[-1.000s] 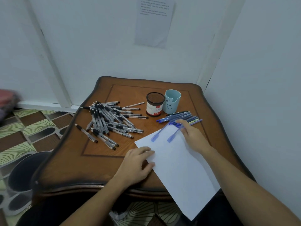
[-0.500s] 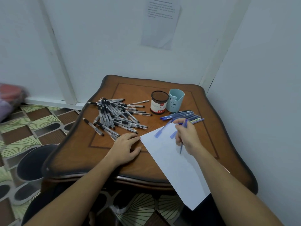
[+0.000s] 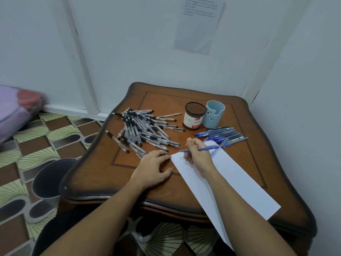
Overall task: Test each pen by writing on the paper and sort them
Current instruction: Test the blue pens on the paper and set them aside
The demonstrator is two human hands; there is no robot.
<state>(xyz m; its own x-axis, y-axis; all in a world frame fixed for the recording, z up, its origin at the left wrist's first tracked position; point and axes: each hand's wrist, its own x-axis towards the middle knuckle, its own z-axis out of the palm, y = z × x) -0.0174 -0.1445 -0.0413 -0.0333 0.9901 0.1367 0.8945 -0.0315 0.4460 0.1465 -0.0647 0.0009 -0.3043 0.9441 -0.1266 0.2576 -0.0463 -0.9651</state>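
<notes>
A white sheet of paper (image 3: 230,180) lies slanted on the wooden table (image 3: 166,100), its near end hanging over the front edge. My right hand (image 3: 198,156) holds a blue pen (image 3: 204,149) in a writing grip over the paper's far corner, tip pointing left. My left hand (image 3: 153,169) rests flat on the table at the paper's left edge. A heap of several black-and-clear pens (image 3: 144,130) lies to the left. Several blue pens (image 3: 223,134) lie in a row at the right. Two blue caps (image 3: 222,144) lie on the paper's far end.
A dark mesh pen cup (image 3: 193,117) and a light blue cup (image 3: 214,115) stand side by side at the back of the table. A wall runs close along the right. A dark bucket (image 3: 49,178) stands on the patterned floor left of the table.
My right hand picked up a blue pen from the row and brought it over the paper's far corner. My left hand slid off the paper to its left edge. The camera shifted.
</notes>
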